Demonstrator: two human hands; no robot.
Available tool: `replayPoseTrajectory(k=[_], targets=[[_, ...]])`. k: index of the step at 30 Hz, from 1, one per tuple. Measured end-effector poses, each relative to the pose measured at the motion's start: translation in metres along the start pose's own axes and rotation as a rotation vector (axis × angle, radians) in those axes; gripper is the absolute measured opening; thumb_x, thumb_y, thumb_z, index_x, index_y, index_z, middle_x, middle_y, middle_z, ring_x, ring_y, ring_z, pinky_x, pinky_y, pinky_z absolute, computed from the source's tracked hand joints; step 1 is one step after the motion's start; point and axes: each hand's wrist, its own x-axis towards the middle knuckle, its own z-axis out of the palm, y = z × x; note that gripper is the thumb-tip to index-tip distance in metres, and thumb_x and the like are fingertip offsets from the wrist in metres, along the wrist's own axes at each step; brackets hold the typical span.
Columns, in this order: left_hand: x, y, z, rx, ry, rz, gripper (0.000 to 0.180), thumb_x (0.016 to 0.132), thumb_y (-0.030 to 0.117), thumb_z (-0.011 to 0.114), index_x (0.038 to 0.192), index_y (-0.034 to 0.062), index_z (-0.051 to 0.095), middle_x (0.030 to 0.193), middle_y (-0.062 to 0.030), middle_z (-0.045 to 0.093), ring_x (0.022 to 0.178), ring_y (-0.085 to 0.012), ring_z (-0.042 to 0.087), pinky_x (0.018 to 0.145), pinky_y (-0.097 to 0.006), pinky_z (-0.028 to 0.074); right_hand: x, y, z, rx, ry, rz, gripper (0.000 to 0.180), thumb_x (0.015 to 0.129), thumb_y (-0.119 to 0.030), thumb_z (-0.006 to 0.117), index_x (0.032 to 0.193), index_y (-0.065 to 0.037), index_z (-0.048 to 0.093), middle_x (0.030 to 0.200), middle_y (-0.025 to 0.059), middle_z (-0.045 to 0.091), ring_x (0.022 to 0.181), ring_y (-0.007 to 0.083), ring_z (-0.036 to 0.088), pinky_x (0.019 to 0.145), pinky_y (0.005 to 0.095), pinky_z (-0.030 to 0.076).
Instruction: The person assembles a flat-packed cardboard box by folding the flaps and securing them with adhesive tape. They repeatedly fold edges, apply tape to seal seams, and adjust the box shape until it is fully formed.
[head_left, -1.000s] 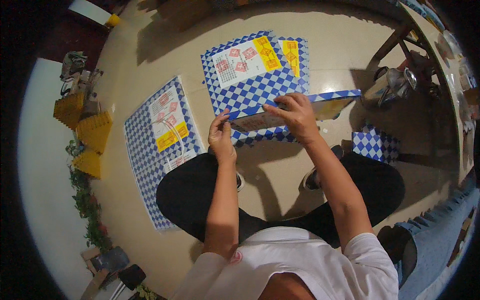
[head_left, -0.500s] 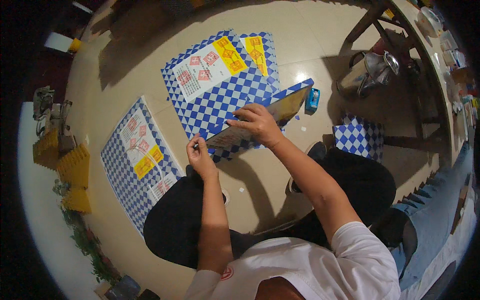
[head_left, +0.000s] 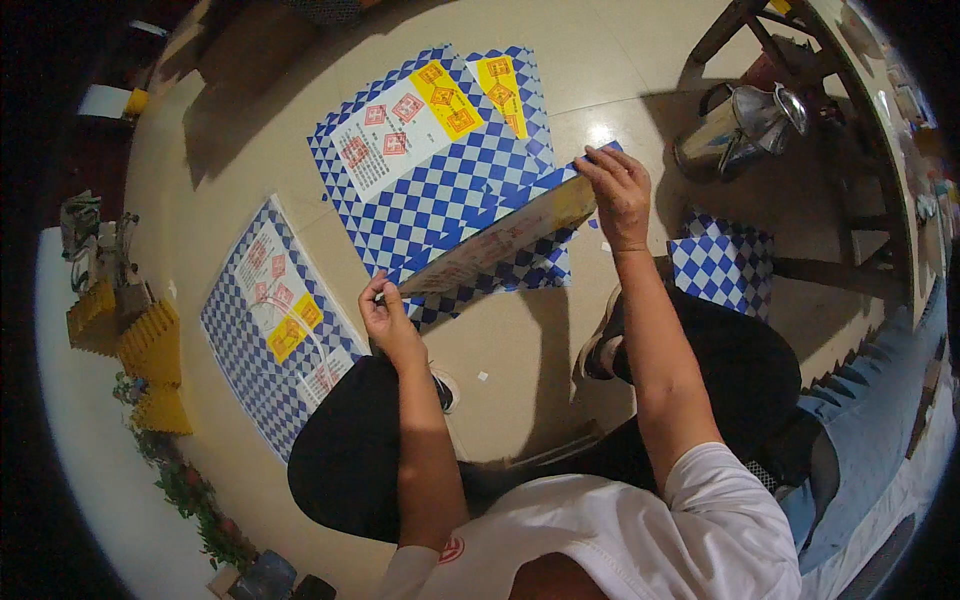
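Observation:
A blue-and-white checkered cardboard sheet (head_left: pixel 520 232), its long near edge folded over in a narrow checkered strip, is tilted up between my hands. My left hand (head_left: pixel 392 318) pinches its near-left corner, thumb against fingers. At the far-right end of the same edge, my right hand (head_left: pixel 620 195) grips the corner with bent fingers on top. Behind the raised edge, a stack of checkered sheets (head_left: pixel 400 215) with white and yellow printed panels lies flat on the floor. Part of another checkered piece shows beneath the raised sheet.
To the left lies a bundle of checkered sheets (head_left: pixel 250 330) with a pale cord across it. A smaller checkered piece (head_left: pixel 712 270) rests by my right knee. A metal kettle (head_left: pixel 735 135) stands near a wooden stand (head_left: pixel 880 190). Small paper scraps (head_left: pixel 483 376) dot the floor.
My right hand has slid from the middle of the folded edge to its far-right end, now covering the blue tape-like item there. My left hand stays at the near-left corner.

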Motion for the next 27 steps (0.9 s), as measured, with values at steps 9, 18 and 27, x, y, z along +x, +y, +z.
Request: replayPoseTrajectory(k=[9, 18, 27], targets=[[-0.01, 0.028, 0.032, 1.011, -0.202, 0.449, 0.034, 0.092, 0.0, 0.051, 0.119, 0.0131, 0.068, 0.145, -0.0096, 0.052, 0.144, -0.0356, 0.034, 0.119, -0.062, 0.003, -0.004, 0.004, 0.003, -0.007, 0.056, 0.046, 0.027, 0.081, -0.008, 0.069, 0.105, -0.02, 0.076, 0.114, -0.0009, 0.072, 0.106, 0.0227, 0.065, 0.092, 0.0352, 0.05], [-0.036, 0.042, 0.101, 1.078, -0.513, 0.686, 0.063, 0.09, 0.012, 0.064, 0.148, 0.0288, 0.046, 0.157, -0.0107, 0.037, 0.146, -0.0345, 0.029, 0.118, -0.061, 0.012, -0.013, 0.002, 0.005, 0.04, 0.046, 0.088, 0.034, 0.081, -0.002, 0.068, 0.11, -0.019, 0.074, 0.12, 0.0022, 0.07, 0.113, 0.0244, 0.062, 0.097, 0.0358, 0.049], [-0.035, 0.044, 0.102, 1.203, -0.532, 0.692, 0.059, 0.091, 0.015, 0.063, 0.146, 0.0294, 0.049, 0.153, -0.0125, 0.041, 0.145, -0.0408, 0.03, 0.117, -0.063, 0.012, -0.113, 0.076, 0.045, 0.162, 0.304, 1.108, 0.037, 0.091, -0.012, 0.059, 0.128, -0.009, 0.06, 0.114, 0.0157, 0.066, 0.107, 0.0295, 0.061, 0.093, 0.0374, 0.049]])
